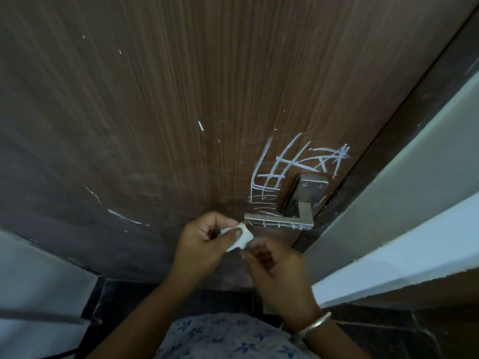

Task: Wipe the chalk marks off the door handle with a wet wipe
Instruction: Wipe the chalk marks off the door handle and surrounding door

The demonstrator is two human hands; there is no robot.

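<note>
White chalk marks [285, 161] are scrawled as crossed, grid-like strokes on the brown wood-grain door [181, 99], just above and to the left of the brushed-steel L-shaped lever handle [278, 221]. Short chalk ticks [278, 225] are seen along the lever's front edge. The lever is carried by a rectangular steel plate [311, 189] fixed with screws.

A small folded white wet wipe [242, 239] is pinched between the thumb and curled fingers of the left hand [204, 242], just beside the free end of the lever. The right hand [280, 270] is held just below the wipe with fingers curled; its fingertips are blurred, so whether the wipe is gripped by it cannot be told. A silver bangle [315, 323] is worn on the right wrist.

The handle is set close to the door's right edge, where a dark door frame [404, 125] and a pale wall [427, 151] stand. Open door surface lies left of the hands.
</note>
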